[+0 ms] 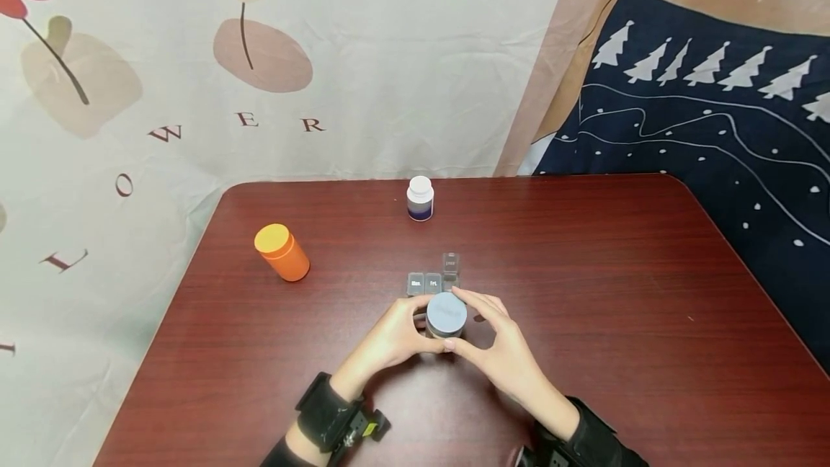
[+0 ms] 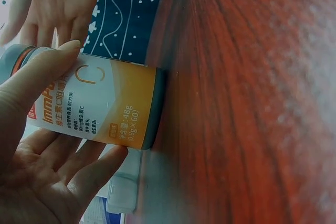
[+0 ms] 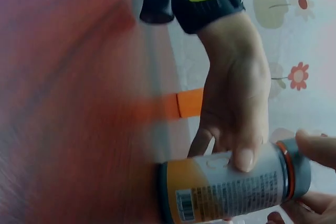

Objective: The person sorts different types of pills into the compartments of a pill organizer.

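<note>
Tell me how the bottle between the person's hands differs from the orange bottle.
The held bottle wears a grey-blue lid; the orange bottle has a yellow lid.
The held bottle shows a printed white-and-orange label; the orange bottle looks plain.
The left hand grips the held bottle and the right hand touches its lid; the orange bottle stands untouched.
Both are capped.

Bottle near the far edge of the surface, canister toward its left edge, boxes behind the jar
</note>
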{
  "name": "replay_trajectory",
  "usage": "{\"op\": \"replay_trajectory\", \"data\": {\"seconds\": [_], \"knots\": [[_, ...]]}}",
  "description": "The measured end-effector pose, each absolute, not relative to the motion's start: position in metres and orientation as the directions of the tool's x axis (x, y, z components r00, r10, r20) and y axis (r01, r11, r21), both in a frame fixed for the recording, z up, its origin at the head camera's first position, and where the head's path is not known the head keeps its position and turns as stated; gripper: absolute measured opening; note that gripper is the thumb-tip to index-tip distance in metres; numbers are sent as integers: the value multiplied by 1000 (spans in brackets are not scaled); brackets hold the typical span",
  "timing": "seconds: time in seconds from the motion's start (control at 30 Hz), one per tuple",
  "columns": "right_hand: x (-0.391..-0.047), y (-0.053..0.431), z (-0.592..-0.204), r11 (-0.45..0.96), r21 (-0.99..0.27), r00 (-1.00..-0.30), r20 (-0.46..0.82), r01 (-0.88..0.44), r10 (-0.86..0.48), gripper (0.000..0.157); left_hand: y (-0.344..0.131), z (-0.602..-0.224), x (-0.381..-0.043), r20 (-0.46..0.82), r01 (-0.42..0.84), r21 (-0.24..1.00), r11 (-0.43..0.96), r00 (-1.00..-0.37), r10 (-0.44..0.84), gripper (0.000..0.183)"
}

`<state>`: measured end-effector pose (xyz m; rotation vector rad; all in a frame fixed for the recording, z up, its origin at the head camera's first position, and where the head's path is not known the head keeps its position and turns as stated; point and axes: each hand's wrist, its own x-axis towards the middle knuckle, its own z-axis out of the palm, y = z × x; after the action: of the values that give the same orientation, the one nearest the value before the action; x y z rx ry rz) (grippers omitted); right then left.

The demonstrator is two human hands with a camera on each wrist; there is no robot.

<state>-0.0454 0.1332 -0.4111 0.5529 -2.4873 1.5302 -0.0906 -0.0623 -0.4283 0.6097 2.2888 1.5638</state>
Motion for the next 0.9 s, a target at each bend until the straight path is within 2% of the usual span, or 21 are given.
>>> {"op": "replay_trajectory", "data": {"seconds": [0.27, 0.5, 0.73, 0.9], "knots": [[-61, 128, -409, 399, -849, -924, 234, -346, -303, 66, -62, -429, -92, -24, 174, 925, 337, -860, 509, 57], [-68, 128, -405, 397, -833, -900, 242, -384, -364, 62, -63, -429, -92, -15, 198, 912, 360, -860, 509, 49], [-87, 137, -409, 306, -788, -780, 321, -535, -537, 57, -63, -428, -92, -15, 170, 935, 313, -860, 510, 53], [-96, 141, -411, 209, -800, -705, 331, -562, -627, 55, -62, -428, -92, -12, 164, 940, 299, -861, 509, 51]]}}
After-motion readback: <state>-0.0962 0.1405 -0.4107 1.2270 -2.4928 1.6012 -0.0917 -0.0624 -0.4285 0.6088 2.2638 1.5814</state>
